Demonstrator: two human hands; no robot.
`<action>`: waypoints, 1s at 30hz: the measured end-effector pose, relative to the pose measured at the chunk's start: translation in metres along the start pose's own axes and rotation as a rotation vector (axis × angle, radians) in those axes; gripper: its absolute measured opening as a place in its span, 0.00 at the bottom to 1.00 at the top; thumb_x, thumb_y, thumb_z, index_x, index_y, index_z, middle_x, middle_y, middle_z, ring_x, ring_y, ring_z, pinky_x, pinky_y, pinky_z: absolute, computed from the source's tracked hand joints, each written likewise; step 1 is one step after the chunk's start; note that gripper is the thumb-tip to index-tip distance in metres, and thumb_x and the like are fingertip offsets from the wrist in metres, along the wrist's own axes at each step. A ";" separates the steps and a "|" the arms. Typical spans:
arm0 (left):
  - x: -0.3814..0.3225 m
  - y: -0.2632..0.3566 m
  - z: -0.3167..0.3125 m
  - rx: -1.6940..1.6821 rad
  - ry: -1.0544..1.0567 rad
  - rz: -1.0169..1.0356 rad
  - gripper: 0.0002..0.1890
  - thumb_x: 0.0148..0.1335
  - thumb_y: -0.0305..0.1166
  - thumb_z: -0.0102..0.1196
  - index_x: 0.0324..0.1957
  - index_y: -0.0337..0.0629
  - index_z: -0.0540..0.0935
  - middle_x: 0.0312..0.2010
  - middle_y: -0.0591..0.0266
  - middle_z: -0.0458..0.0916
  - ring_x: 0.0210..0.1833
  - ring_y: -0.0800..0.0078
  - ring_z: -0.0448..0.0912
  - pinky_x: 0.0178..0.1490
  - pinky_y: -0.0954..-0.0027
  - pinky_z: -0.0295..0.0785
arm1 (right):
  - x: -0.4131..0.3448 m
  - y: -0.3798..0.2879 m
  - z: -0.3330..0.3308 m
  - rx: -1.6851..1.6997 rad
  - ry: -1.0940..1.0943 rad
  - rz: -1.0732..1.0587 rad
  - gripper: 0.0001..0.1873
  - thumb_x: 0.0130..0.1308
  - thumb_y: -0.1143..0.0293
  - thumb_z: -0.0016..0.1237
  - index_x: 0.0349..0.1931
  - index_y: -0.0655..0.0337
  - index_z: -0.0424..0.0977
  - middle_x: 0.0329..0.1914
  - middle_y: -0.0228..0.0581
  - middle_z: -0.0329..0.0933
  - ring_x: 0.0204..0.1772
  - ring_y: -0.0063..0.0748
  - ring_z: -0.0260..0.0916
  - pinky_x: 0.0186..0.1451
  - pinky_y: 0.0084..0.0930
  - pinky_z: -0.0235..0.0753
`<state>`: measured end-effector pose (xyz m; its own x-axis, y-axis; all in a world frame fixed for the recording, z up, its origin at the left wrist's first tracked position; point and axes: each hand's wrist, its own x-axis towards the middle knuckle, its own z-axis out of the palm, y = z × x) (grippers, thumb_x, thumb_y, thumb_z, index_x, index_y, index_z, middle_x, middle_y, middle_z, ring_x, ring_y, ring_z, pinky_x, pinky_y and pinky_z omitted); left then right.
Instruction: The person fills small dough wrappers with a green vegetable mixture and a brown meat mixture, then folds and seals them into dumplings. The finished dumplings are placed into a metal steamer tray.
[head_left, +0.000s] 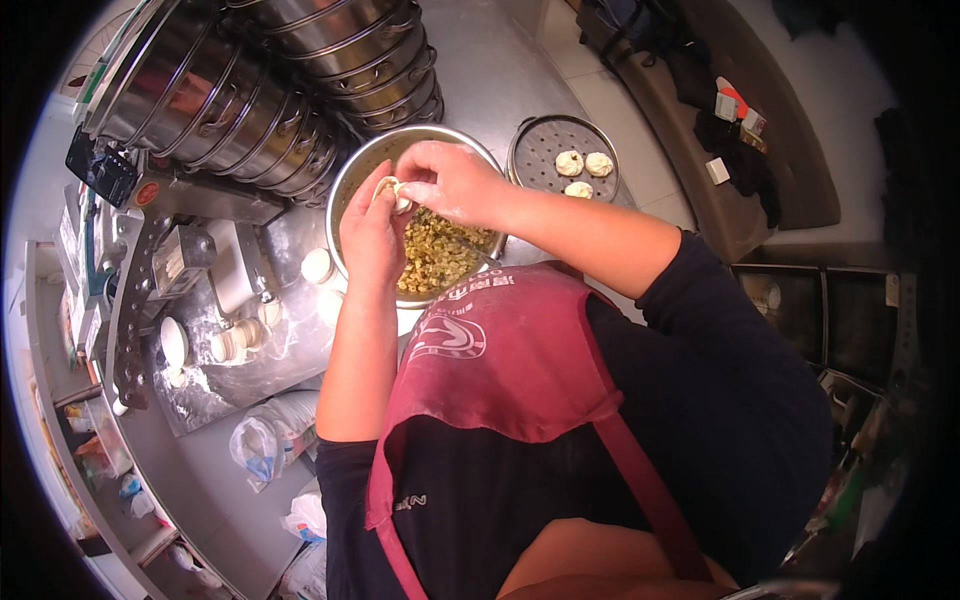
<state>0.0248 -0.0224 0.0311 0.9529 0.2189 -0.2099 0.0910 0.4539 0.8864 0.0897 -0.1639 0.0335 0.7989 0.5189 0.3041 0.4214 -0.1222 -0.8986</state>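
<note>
Above a large steel bowl (339, 196), both of my hands meet around a small filled dough bun (403, 203). My left hand (370, 236) cups it from the left, its thumb and fingers around the wrapper. The fingertips of my right hand (454, 182) pinch the wrapper's edge from the other side. Part of the dough is hidden by my fingers. Chopped yellow-green filling (442, 255) lies in the bowl beneath, with a metal utensil (480, 253) stuck in it. To the right, a round perforated steamer tray (536, 154) carries three pleated buns (570, 163).
Tall stacks of steel steamers (247, 112) stand at the back left. Stacked dough rounds (238, 341) and a white dish (174, 342) sit on the floured steel table (217, 397). A brown bench (802, 172) holding dark clothing is at the right. Plastic bags (274, 435) lie below the table.
</note>
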 end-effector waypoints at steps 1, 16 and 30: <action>0.000 0.002 -0.001 0.009 -0.008 -0.016 0.21 0.66 0.24 0.42 0.61 0.26 0.68 0.53 0.48 0.75 0.54 0.62 0.76 0.59 0.60 0.73 | 0.002 -0.001 -0.003 0.031 -0.061 0.096 0.08 0.57 0.69 0.57 0.34 0.62 0.77 0.33 0.39 0.78 0.37 0.34 0.76 0.43 0.30 0.75; 0.011 0.022 -0.012 -0.042 -0.090 -0.247 0.25 0.67 0.41 0.37 0.55 0.30 0.72 0.48 0.54 0.78 0.47 0.66 0.77 0.48 0.66 0.73 | 0.010 -0.005 -0.004 0.200 -0.111 0.441 0.08 0.59 0.70 0.57 0.34 0.65 0.77 0.32 0.35 0.78 0.39 0.25 0.74 0.44 0.24 0.73; 0.006 0.008 -0.008 0.005 -0.008 -0.257 0.36 0.72 0.59 0.25 0.46 0.33 0.75 0.29 0.61 0.78 0.24 0.75 0.72 0.23 0.77 0.63 | -0.004 -0.011 -0.004 -0.156 -0.101 0.085 0.08 0.57 0.71 0.57 0.36 0.63 0.77 0.33 0.41 0.78 0.39 0.36 0.76 0.46 0.31 0.74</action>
<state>0.0289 -0.0109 0.0334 0.9004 0.0898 -0.4258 0.3323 0.4896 0.8061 0.0834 -0.1678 0.0436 0.7907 0.5824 0.1885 0.4217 -0.2951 -0.8573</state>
